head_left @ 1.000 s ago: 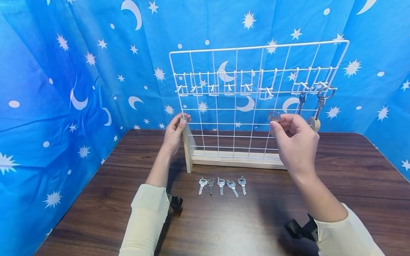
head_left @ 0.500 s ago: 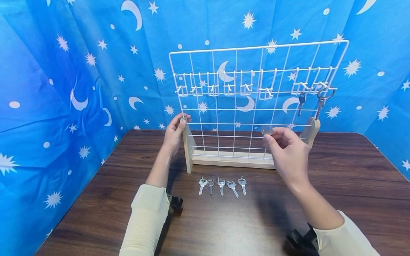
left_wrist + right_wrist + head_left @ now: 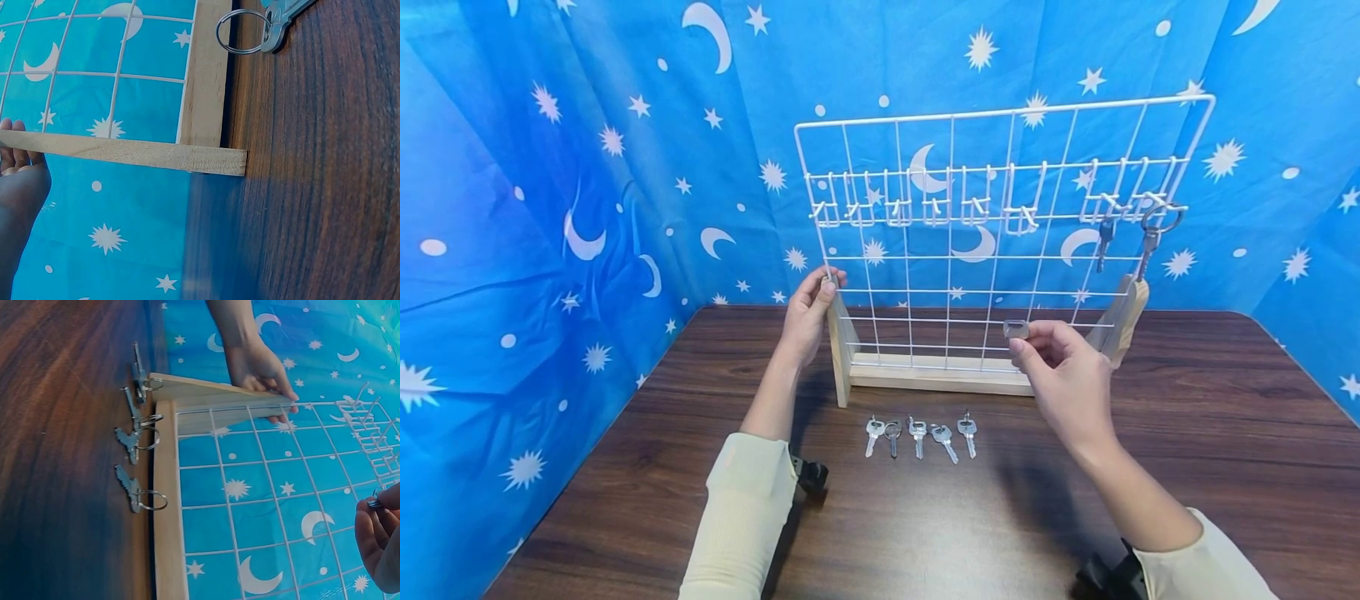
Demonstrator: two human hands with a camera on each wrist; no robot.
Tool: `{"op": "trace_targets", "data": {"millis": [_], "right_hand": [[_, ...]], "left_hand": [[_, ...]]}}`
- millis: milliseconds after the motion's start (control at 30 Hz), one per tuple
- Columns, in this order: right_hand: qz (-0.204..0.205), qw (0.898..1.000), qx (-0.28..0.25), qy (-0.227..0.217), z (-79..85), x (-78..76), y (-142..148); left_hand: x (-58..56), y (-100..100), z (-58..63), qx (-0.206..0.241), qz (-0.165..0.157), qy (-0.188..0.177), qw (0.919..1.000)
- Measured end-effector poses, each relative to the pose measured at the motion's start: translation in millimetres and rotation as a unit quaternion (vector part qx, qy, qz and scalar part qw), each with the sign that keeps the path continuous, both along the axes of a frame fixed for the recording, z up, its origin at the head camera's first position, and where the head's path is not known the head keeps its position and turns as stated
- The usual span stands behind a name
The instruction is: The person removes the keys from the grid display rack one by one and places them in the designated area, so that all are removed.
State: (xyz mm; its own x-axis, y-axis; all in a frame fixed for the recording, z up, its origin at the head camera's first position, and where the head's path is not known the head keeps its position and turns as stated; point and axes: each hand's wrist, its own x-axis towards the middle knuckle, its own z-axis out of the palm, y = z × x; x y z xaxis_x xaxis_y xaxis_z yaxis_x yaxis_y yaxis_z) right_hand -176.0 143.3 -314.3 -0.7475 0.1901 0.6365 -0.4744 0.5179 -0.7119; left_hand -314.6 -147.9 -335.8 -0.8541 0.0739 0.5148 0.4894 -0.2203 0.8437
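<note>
My left hand (image 3: 808,315) grips the upper left end of a wooden-footed rack with a white wire grid (image 3: 951,290). In the left wrist view its fingers curl at the wooden side piece (image 3: 125,150). My right hand (image 3: 1071,375) pinches a silver key (image 3: 1016,330) by thumb and fingers, in front of the grid's lower right part. The key's blade is hidden by the fingers; in the right wrist view a small ring shows at the fingertips. On the table before the rack lies a row of several silver keys (image 3: 917,437), each with a ring.
Small white hooks (image 3: 976,208) line the grid's upper part. At the right end hang a key (image 3: 1105,242) and another key on a large ring (image 3: 1162,218). Behind the dark wooden table (image 3: 895,533) hangs a blue curtain (image 3: 647,150) with moons and stars.
My right hand has come down and a little left with the key, away from the hanging keys and closer to the table. The left hand keeps its place on the rack.
</note>
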Motion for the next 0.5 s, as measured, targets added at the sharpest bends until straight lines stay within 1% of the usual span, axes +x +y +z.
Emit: {"op": "trace_targets", "data": {"millis": [133, 333, 433, 500], "right_hand": [[0.000, 1.000, 0.015, -0.018, -3.7, 0.2, 1], [0.011, 0.998, 0.037, -0.059, -9.7, -1.7, 4], [0.021, 0.995, 0.045, -0.085, -11.9, -3.3, 6], [0.029, 0.992, 0.043, -0.112, -12.8, -3.9, 8]], "left_hand": [[-0.5, 0, 0.1, -0.001, 0.000, -0.005, 1.0000], [-1.0, 0, 0.2, -0.003, 0.006, -0.007, 1.0000], [-0.5, 0, 0.3, -0.001, 0.005, -0.005, 1.0000], [-0.4, 1, 0.0, 0.002, 0.002, -0.003, 1.0000]]}}
